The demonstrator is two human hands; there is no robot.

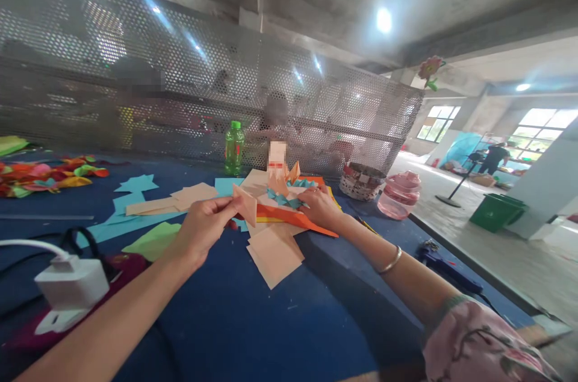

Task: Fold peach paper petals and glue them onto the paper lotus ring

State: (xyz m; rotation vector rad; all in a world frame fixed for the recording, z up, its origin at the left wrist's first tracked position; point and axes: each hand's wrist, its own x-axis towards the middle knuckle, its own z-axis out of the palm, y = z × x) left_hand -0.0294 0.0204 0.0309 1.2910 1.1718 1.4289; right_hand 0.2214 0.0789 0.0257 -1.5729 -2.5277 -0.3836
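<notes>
While you pinch peach paper (pixel 244 204) in left fingers (pixel 226 204), right fingers (pixel 307 194) curl closed on orange paper (pixel 289 219), pinning it over blue tabletop (pixel 271 322) so sheets cannot slide.

Head-worn camera, sole view: set close above the left hand (pixel 203 228) and right hand (pixel 320 207), facing forward and down across the blue tabletop (pixel 253 322) from its near edge, toward the perforated metal screen (pixel 189 75) along the far edge.
</notes>
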